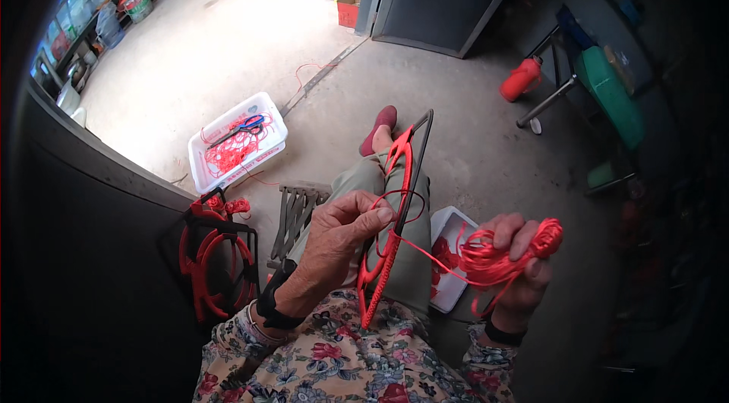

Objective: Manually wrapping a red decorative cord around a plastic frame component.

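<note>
Across my lap, standing on edge and tilted, is a dark frame (422, 146) with curved red inner parts, one side of it closely wrapped in red cord (380, 281). My left hand (338, 236) has thumb and forefinger pinched together at the frame's middle, where a thin cord loop (412, 194) circles out around the bar. Off to the right, my right hand (524, 274) is closed around a coiled bundle of red cord (492, 257). One strand runs from that bundle to the wrapped side. The exact contact under my left fingertips is partly hidden.
A white tray (199, 171) holds tangled red cord and blue-handled scissors (247, 126). Beside my right leg stands a white box (449, 298) with red pieces. More red-and-black frames (205, 259) lean at left, near a slatted stool (292, 213). A red flask (521, 79) lies near a green chair (607, 95).
</note>
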{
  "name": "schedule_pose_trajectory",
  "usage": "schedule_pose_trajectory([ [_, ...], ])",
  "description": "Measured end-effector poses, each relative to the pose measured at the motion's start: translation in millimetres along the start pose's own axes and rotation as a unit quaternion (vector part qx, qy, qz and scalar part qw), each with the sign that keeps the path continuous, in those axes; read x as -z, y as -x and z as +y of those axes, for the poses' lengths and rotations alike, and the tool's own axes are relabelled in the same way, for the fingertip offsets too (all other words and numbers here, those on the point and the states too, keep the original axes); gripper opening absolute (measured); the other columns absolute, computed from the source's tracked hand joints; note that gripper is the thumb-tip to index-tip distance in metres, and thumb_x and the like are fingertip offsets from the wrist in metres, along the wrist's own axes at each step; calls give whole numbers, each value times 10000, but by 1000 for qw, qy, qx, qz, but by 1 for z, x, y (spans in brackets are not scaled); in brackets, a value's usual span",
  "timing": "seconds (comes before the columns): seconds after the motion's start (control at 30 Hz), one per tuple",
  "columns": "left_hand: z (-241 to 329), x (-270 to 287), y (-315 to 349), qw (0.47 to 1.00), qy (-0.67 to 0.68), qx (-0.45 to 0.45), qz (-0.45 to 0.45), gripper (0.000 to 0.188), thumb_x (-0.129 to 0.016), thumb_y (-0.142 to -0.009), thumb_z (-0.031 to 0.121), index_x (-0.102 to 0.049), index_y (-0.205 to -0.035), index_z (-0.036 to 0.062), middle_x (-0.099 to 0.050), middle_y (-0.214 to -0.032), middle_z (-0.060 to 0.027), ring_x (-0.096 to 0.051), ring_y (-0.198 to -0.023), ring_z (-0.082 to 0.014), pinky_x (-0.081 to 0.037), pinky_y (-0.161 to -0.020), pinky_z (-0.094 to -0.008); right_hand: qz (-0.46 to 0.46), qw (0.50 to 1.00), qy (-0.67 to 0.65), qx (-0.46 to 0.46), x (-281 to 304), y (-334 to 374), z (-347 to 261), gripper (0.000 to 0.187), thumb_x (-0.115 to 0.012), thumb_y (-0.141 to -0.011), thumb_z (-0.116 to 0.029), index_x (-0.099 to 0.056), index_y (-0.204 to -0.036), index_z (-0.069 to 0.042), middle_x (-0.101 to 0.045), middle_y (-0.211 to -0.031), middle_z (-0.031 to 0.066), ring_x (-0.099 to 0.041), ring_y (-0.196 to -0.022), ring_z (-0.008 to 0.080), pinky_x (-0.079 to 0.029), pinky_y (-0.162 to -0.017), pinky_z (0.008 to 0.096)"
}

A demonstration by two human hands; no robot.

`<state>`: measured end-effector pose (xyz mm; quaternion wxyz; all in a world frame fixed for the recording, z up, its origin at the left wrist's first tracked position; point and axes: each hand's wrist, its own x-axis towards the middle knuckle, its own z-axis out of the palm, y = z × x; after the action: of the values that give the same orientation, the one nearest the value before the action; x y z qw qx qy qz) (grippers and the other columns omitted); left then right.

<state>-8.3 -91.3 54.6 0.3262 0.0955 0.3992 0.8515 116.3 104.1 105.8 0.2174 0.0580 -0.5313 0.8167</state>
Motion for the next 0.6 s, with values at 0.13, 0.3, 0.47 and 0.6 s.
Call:
schedule_pose_trajectory([
  [0.13,-16,16,-7,997,-67,30,26,214,-625,-922,225,-649,-933,13,-657,-924,-50,-569,-856,-111,-438,-825,-267,-23,992,-124,5,44,22,-55,225,-479,-987,-272,-438,-926,-59,-471,-652,41,-478,-573,190,-505,-603,401],
  [0.3,-43,34,-12,997,-71,22,17,302,-572,-955,297,-613,-1018,4,-630,-974,-46,-574,-834,-108,-458,-804,-270,76,993,-84,26,104,78,-96,172,-534,-959,-161,-407,-909,-56,-380,-603,19,-418,-502,137,-465,-428,281],
  [0.47,-68,34,-2,986,23,160,-43,365,-556,-962,351,-568,-1089,9,-618,-928,-61,-589,-787,-103,-503,-691,-244,340,909,225,-88,142,102,-71,194,-613,-900,-163,-438,-850,-93,-352,-580,-23,-392,-469,88,-408,-410,233],
  [0.6,-65,14,-9,963,168,204,-41,338,-572,-956,274,-540,-1154,1,-630,-928,-85,-618,-738,-113,-534,-578,-227,254,667,687,-138,189,125,-26,235,-613,-879,-158,-527,-1047,-17,-434,-616,-36,-400,-460,50,-350,-389,220],
])
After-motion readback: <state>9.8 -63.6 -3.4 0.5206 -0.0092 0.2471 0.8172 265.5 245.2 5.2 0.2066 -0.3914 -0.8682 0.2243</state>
